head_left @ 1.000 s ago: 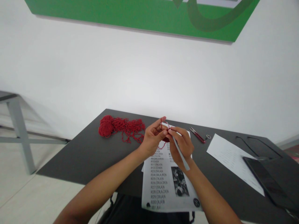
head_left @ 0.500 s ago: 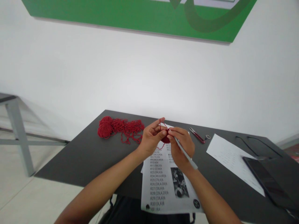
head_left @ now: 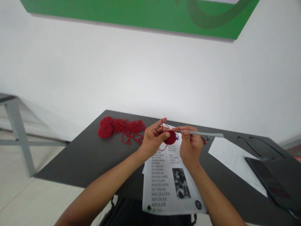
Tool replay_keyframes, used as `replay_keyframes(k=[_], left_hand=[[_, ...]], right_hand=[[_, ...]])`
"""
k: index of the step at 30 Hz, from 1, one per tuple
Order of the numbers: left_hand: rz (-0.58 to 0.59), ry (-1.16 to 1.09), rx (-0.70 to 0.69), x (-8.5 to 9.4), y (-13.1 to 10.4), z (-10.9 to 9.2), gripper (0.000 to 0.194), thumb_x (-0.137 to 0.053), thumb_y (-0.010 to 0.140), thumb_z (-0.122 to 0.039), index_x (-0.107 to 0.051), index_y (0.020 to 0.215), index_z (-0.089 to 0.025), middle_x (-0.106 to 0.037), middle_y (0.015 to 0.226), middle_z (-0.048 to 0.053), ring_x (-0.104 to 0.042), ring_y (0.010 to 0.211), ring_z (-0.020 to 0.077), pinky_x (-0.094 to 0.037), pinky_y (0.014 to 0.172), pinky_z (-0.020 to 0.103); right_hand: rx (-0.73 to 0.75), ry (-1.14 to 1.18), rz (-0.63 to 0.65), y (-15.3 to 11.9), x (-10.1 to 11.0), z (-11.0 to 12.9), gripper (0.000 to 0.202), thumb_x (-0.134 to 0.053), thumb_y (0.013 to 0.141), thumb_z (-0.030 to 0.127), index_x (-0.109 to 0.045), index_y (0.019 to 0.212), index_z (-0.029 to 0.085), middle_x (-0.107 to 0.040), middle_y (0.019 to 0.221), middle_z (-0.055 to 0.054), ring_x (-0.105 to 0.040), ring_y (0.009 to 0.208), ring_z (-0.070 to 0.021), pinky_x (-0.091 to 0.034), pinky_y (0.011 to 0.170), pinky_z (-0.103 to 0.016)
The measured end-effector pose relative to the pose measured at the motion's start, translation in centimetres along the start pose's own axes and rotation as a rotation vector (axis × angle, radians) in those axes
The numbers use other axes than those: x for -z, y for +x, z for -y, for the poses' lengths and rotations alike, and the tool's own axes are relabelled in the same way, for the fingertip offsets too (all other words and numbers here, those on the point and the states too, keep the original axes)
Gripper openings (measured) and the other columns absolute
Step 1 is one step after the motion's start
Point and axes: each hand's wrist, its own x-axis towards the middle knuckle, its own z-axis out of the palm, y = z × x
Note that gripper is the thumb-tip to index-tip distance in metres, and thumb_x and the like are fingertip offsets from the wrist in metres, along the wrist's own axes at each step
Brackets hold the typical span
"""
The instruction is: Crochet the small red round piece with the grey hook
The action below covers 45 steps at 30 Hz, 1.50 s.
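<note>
Red disc, seemingly crocheted, in left grip

Your dark table holds red yarn on the far left, printed paper near the middle, and glasses and a black phone on the right
</note>
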Motion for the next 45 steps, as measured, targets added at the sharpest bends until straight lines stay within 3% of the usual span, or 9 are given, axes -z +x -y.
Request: replay_keyframes(k=[13, 25, 31, 39, 45], left_hand=[[0.012, 0.185, -0.094, 0.2, 0.1, -0.7, 0.075, -0.090, 0.069, -0.030, -0.061, 0.136, -0.013, -0.075, 0.079, 0.003, -0.069, 0.069, 0.0144, -0.056, 0.068, 0.027], [0.005, 0.312, -0.160, 0.2, 0.0, -0.8, 0.070, -0.084, 0.074, -0.026, -0.060, 0.139, -0.013, -0.075, 0.080, 0.004, -0.069, 0.071, 0.0152, -0.056, 0.068, 0.026], [-0.013, 0.527, -0.263, 0.3, -0.3, -0.7, 0.068, -0.080, 0.079, -0.025, -0.057, 0.142, -0.016, -0.078, 0.088, 0.006, -0.068, 0.074, 0.0156, -0.057, 0.073, 0.027], [0.004, 0.791, -0.485, 0.6, -0.5, -0.8, 0.060, -0.072, 0.087, -0.021, -0.055, 0.144, -0.022, -0.077, 0.087, 0.003, -0.067, 0.071, 0.0159, -0.057, 0.073, 0.030], [-0.026, 0.842, -0.500, 0.6, -0.7, -0.8, 0.052, -0.070, 0.087, -0.021, -0.062, 0.138, -0.023, -0.078, 0.090, 0.006, -0.068, 0.077, 0.0189, -0.057, 0.079, 0.033]], right_hand=[[0.177, -0.066, 0.082, 0.6, 1.3, -0.8, 0.011, -0.062, 0.097, 0.033, -0.065, 0.096, 0.023, -0.078, 0.085, -0.001, -0.077, 0.079, -0.0189, -0.060, 0.073, -0.034], [0.342, -0.192, 0.137, 0.8, 1.0, 0.1, 0.009, -0.057, 0.099, 0.032, -0.062, 0.096, 0.025, -0.078, 0.087, -0.002, -0.077, 0.083, -0.0202, -0.063, 0.074, -0.038], [0.410, -0.225, 0.146, 0.3, 1.1, -0.5, 0.007, -0.057, 0.098, 0.027, -0.063, 0.100, 0.025, -0.078, 0.092, -0.004, -0.076, 0.091, -0.0226, -0.063, 0.081, -0.044], [0.637, -0.281, 0.253, 0.3, 1.2, -1.2, 0.027, -0.061, 0.095, 0.016, -0.062, 0.119, 0.029, -0.077, 0.109, -0.006, -0.075, 0.101, -0.0235, -0.063, 0.090, -0.051], [0.773, -0.508, 0.331, 0.2, 1.8, -2.4, 0.040, -0.068, 0.091, 0.014, -0.062, 0.126, 0.032, -0.075, 0.116, -0.007, -0.073, 0.109, -0.0258, -0.062, 0.095, -0.054]])
